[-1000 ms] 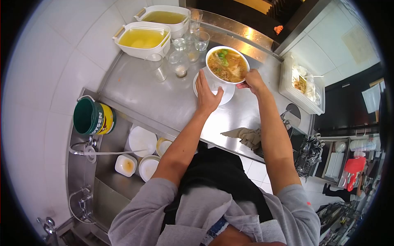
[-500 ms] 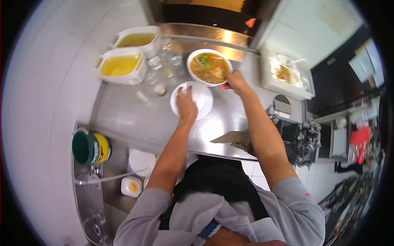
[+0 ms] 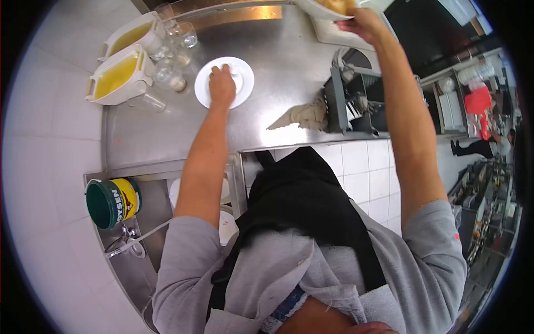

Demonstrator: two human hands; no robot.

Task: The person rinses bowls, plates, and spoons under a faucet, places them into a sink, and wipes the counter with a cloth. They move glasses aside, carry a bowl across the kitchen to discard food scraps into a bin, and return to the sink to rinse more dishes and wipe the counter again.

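At the top edge my right hand is closed on the rim of a white bowl, which is partly cut off by the frame. Orange-brown food shows inside the bowl, held over a white plastic tub. My left hand reaches down onto a round white plate on the steel counter. Its fingers are bent and close together over a small white thing on the plate, whose shape I cannot make out.
Two white tubs of yellow liquid and several glasses stand at left. A cloth lies beside a dark cutlery caddy. Lower left, a green bucket sits in the sink. A person is far right.
My right hand has carried the bowl rightward and away from the counter's middle to the tub. My left hand stays at the plate, its fingers drawn closer together. The camera view has shifted.
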